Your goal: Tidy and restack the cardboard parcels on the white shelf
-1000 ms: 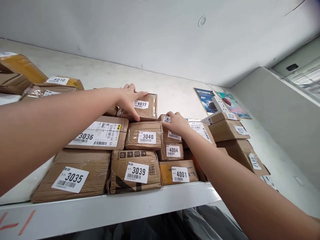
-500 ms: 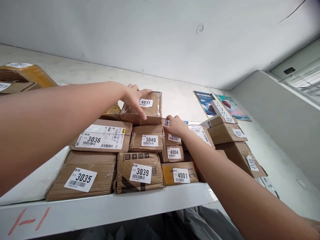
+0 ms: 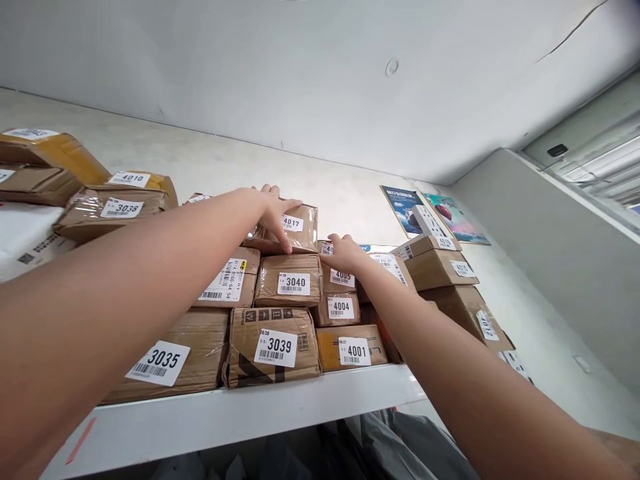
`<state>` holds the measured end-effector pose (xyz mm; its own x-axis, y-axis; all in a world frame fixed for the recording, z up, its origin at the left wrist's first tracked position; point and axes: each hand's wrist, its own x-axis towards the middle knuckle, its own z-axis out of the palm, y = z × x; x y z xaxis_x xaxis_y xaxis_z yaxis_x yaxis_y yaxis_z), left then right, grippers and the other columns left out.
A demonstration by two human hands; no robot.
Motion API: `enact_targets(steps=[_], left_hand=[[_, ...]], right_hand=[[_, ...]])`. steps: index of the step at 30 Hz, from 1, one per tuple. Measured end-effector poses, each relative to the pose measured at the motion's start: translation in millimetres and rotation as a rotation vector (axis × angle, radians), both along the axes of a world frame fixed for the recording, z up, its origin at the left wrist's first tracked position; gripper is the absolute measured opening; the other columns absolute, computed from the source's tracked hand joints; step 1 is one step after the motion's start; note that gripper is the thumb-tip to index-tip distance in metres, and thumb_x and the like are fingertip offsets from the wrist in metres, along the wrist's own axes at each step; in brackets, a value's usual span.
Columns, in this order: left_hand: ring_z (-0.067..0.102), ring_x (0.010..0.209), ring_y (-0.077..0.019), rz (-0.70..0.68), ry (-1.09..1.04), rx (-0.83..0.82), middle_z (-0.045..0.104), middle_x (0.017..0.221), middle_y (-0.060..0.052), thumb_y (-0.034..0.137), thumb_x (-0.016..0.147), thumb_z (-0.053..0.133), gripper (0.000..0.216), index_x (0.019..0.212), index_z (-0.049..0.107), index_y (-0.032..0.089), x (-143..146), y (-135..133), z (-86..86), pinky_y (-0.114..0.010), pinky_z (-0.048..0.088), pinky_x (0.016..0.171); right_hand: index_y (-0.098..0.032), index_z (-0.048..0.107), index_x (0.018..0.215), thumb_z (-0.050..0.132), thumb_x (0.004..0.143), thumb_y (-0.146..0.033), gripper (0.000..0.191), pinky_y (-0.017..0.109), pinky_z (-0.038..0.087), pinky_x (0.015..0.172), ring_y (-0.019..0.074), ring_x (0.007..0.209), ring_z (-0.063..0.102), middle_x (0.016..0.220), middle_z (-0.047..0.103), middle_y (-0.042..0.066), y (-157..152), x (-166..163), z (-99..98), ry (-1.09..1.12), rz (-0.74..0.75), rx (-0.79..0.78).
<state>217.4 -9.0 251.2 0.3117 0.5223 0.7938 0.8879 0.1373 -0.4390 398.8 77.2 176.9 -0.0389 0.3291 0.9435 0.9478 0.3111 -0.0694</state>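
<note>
A cardboard box (image 3: 306, 235) wrapped in clear tape and labelled 4017 sits on top of the box (image 3: 273, 270) labelled 3040. My left hand (image 3: 274, 217) grips its left side, the thumb across the front and the fingers over the top edge. My right hand (image 3: 346, 255) is at the top of a stack of small boxes, beside the lower right corner of box 4017. Its fingers are apart, with a partly covered label (image 3: 327, 248) showing between them. Just below that hand are small boxes labelled 4005 (image 3: 343, 277) and 4004 (image 3: 341, 307).
The white shelf (image 3: 225, 417) also bears boxes labelled 3035 (image 3: 200, 347), 3039 (image 3: 275, 373) and 4001 (image 3: 355, 351). More boxes (image 3: 435, 267) are stacked on the right, others (image 3: 90, 227) on the left. Posters (image 3: 400, 207) hang on the wall; grey bags (image 3: 400, 443) lie beneath the shelf.
The view has shifted, showing more boxes at the left behind my left arm. My left hand keeps its hold on box 4017, and my right hand stays by the small stack.
</note>
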Motion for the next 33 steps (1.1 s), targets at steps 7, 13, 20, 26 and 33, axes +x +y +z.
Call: enact_targets(steps=[7,13,20,26,33], left_hand=[[0.019,0.136,-0.0406,-0.054,0.011,-0.042,0.02,0.147,-0.015,0.073,0.031,0.075,0.138,0.146,0.004,0.042,-9,9,15.6,-0.057,0.029,0.107],[0.015,0.137,-0.0408,-0.077,0.051,-0.023,0.019,0.15,-0.011,0.069,0.033,0.076,0.136,0.145,0.005,0.043,-12,13,14.6,-0.058,0.024,0.11],[0.016,0.137,-0.0422,-0.101,0.078,-0.002,0.019,0.15,-0.012,0.069,0.03,0.077,0.137,0.145,0.008,0.042,-11,13,12.9,-0.058,0.022,0.11],[0.016,0.137,-0.0419,-0.117,0.084,-0.007,0.021,0.149,-0.01,0.07,0.03,0.077,0.135,0.144,0.009,0.046,-15,17,16.6,-0.059,0.022,0.11],[0.005,0.142,-0.0397,-0.165,0.023,-0.01,0.011,0.154,-0.012,0.089,0.051,0.052,0.112,0.145,0.009,0.044,-17,4,8.4,-0.064,0.017,0.109]], right_hand=[[-0.015,0.043,0.134,0.034,0.091,-0.032,0.047,0.044,0.038,0.1,0.0341,0.122,0.042,0.13,0.05,0.016,-11,-8,3.8,-0.028,0.09,0.175],[-0.016,0.047,0.131,0.033,0.093,-0.039,0.047,0.045,0.037,0.1,0.0348,0.12,0.043,0.127,0.054,0.014,-11,-13,4.6,0.008,0.145,0.202],[-0.016,0.049,0.13,0.042,0.087,-0.04,0.049,0.044,0.041,0.096,0.0329,0.115,0.051,0.126,0.054,0.018,2,2,15.1,0.057,0.142,0.136],[-0.015,0.061,0.116,0.058,0.077,-0.041,0.047,0.043,0.046,0.088,0.0337,0.104,0.058,0.113,0.064,0.017,8,9,14.9,-0.004,0.117,0.049],[-0.016,0.063,0.108,0.058,0.079,-0.04,0.038,0.039,0.048,0.082,0.0292,0.096,0.062,0.103,0.068,0.014,7,10,12.4,0.055,0.201,0.057]])
